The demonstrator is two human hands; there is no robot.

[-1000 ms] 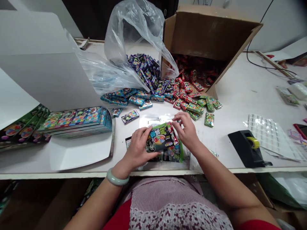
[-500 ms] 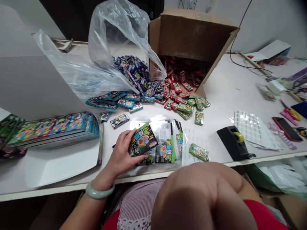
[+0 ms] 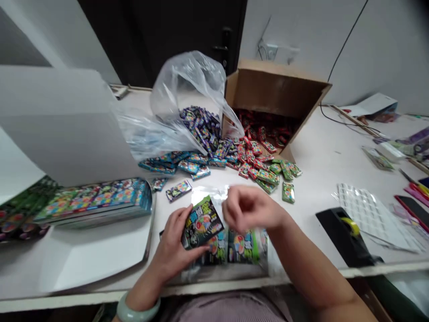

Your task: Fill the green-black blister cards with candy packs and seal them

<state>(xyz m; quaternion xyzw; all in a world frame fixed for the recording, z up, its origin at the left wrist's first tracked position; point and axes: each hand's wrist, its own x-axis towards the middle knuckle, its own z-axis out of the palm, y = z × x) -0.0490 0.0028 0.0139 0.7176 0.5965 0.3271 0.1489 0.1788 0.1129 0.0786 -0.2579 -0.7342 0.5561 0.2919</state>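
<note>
1. Foil candy packet [image 3: 202,222], green and black with a coloured ball printed on it, sits tilted in the left hand [image 3: 177,246], above the front part of the white table [image 3: 321,179].
2. Left fingers [image 3: 187,255] curl around the packet's lower edge, with the thumb against its side, in a firm closed hold. A pale jade bangle [image 3: 137,313] circles the left wrist.
3. Right hand [image 3: 250,208] is blurred, just beside the held packet. Its fingers are bunched narrowly, and the blur hides whether they hold anything.
4. Under both hands, more printed packets [image 3: 241,246] lie on a clear plastic sleeve [image 3: 208,194].
5. Beyond the hands, small red candy packs [image 3: 258,152] spill from a tipped cardboard box [image 3: 268,87]. Blue-purple packs [image 3: 201,127] spill from a clear plastic bag [image 3: 187,85], and the two heaps touch.
6. On the left, a stack of boxed candy [image 3: 94,203] rests on a bent white card [image 3: 90,255].
7. On the right stand a black tape dispenser [image 3: 345,241] holding yellow tape, a sheet of clear plastic blisters [image 3: 368,214] and a red-edged phone [image 3: 414,210].
</note>
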